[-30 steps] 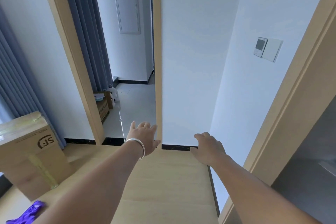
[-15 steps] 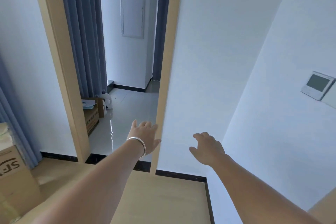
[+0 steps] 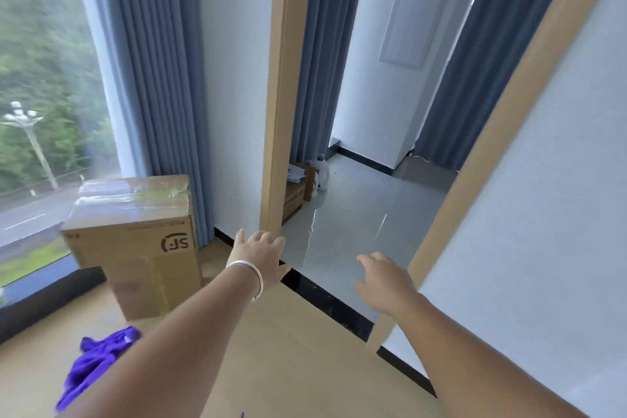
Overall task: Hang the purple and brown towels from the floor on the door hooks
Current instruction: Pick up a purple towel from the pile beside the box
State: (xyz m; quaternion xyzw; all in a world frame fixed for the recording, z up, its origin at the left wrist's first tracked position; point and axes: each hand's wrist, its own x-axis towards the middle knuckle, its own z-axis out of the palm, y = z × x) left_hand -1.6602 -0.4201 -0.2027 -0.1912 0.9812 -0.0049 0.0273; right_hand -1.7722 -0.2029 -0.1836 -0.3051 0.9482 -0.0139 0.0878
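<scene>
A crumpled purple cloth towel [image 3: 96, 361] lies on the pale wooden floor [image 3: 271, 366], low and left of both empty, loosely spread hands; the left hand [image 3: 263, 256] is nearer than the right hand [image 3: 383, 283]. No brown towel shows.

My two bare arms, no sleeves.
My left hand [image 3: 263, 256] has a thin silver bangle [image 3: 249, 276] at its wrist; my right hand [image 3: 385, 283] wears nothing.

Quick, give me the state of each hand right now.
Left hand: open, fingers spread, holding nothing.
Right hand: open, fingers loosely bent, holding nothing.
</scene>
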